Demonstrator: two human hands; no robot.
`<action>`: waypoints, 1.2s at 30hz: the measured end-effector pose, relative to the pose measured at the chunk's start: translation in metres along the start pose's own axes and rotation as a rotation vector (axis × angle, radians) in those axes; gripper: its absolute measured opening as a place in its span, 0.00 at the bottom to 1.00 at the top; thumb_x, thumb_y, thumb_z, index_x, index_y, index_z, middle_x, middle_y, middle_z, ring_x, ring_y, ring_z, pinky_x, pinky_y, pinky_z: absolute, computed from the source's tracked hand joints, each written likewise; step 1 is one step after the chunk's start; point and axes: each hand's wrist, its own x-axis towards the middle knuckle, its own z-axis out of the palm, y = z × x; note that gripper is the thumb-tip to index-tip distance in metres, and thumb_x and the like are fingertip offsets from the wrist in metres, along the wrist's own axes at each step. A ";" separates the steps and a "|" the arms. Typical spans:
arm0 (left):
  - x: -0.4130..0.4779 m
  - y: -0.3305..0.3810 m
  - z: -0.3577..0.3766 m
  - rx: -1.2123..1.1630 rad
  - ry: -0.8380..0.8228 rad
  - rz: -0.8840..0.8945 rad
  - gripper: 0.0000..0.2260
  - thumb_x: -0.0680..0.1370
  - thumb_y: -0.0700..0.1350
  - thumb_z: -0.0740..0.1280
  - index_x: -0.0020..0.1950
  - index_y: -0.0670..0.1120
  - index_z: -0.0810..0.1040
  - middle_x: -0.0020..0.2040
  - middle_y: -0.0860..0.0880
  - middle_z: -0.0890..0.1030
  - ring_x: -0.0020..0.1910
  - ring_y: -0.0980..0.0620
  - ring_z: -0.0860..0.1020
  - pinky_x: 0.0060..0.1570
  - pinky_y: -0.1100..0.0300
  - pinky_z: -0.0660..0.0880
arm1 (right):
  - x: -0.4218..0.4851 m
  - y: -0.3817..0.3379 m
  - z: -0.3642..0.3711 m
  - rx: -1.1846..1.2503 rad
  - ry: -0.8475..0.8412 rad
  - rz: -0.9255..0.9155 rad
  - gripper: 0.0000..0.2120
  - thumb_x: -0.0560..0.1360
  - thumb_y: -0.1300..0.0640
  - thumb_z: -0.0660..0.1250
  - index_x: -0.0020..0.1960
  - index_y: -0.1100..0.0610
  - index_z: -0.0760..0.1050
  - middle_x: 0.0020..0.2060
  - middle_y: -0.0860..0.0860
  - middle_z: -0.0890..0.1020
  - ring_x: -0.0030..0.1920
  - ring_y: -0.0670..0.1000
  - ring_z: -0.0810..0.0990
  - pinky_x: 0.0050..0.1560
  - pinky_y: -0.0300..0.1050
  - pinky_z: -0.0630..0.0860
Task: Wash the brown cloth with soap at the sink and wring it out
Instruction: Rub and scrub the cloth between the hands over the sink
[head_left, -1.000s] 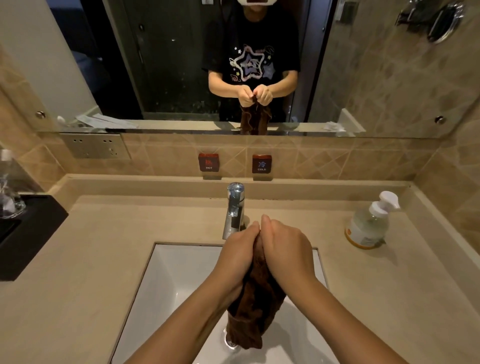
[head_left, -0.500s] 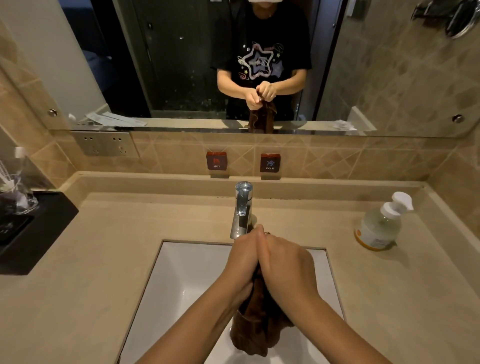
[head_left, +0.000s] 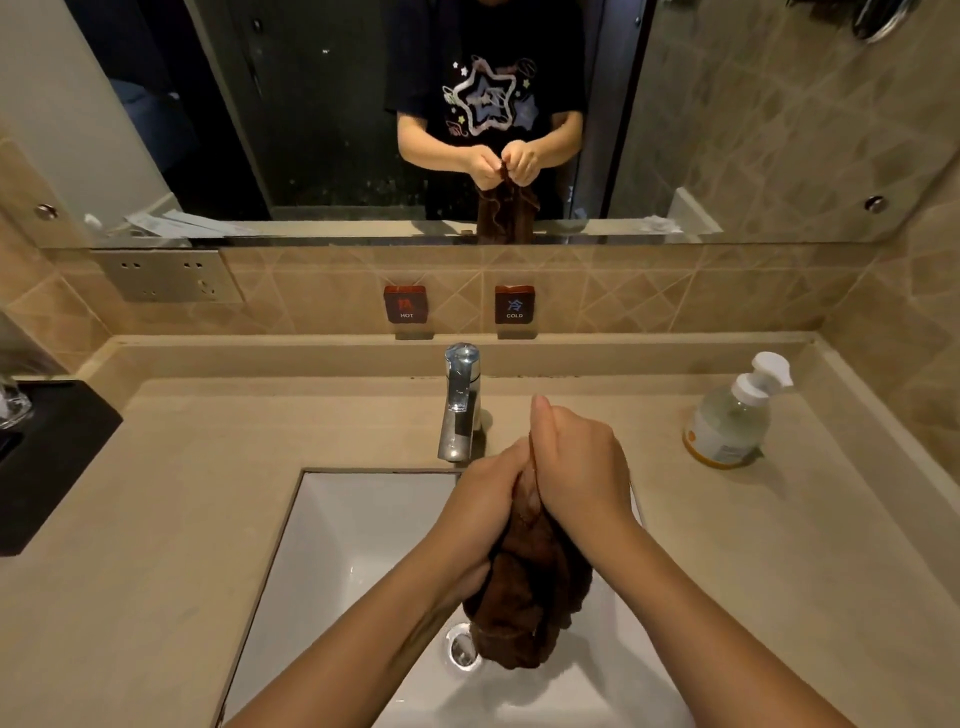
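The wet brown cloth (head_left: 524, 603) hangs bunched over the white sink (head_left: 353, 540), its lower end just above the drain (head_left: 460, 647). My left hand (head_left: 485, 506) and my right hand (head_left: 576, 467) press together around its top, both closed on it, the right slightly higher and further from me. The chrome faucet (head_left: 460, 402) stands right behind my hands; I see no water running. A soap pump bottle (head_left: 732, 421) with a white head stands on the counter at the right.
A black tray (head_left: 47, 457) with a glass (head_left: 13, 402) lies at the counter's left edge. Hot and cold labels (head_left: 460, 304) and an outlet plate (head_left: 171, 275) are on the tiled wall. The mirror above reflects a person holding the cloth.
My hands have kept rubbing the cloth's top; the right hand has slid up past the left. The view has shifted a little to the left, so things sit further right.
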 end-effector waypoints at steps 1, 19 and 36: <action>0.001 0.001 -0.005 -0.022 -0.020 0.005 0.16 0.79 0.47 0.63 0.34 0.48 0.84 0.37 0.42 0.81 0.37 0.48 0.80 0.42 0.57 0.76 | 0.002 0.004 0.000 0.082 -0.010 0.021 0.16 0.81 0.56 0.50 0.38 0.58 0.69 0.31 0.55 0.73 0.35 0.55 0.72 0.34 0.44 0.65; 0.012 0.017 -0.064 0.683 -0.104 0.308 0.11 0.79 0.48 0.63 0.53 0.41 0.78 0.49 0.41 0.79 0.48 0.48 0.78 0.54 0.53 0.74 | 0.010 0.035 -0.032 0.479 -0.426 -0.023 0.13 0.76 0.53 0.63 0.40 0.59 0.80 0.36 0.53 0.81 0.39 0.48 0.79 0.42 0.36 0.74; 0.015 0.005 -0.003 0.164 0.093 0.093 0.22 0.81 0.51 0.59 0.28 0.49 0.78 0.27 0.51 0.76 0.30 0.54 0.76 0.34 0.61 0.73 | -0.006 -0.017 0.019 0.134 0.080 0.028 0.22 0.81 0.50 0.51 0.35 0.58 0.73 0.26 0.52 0.74 0.30 0.53 0.75 0.28 0.39 0.64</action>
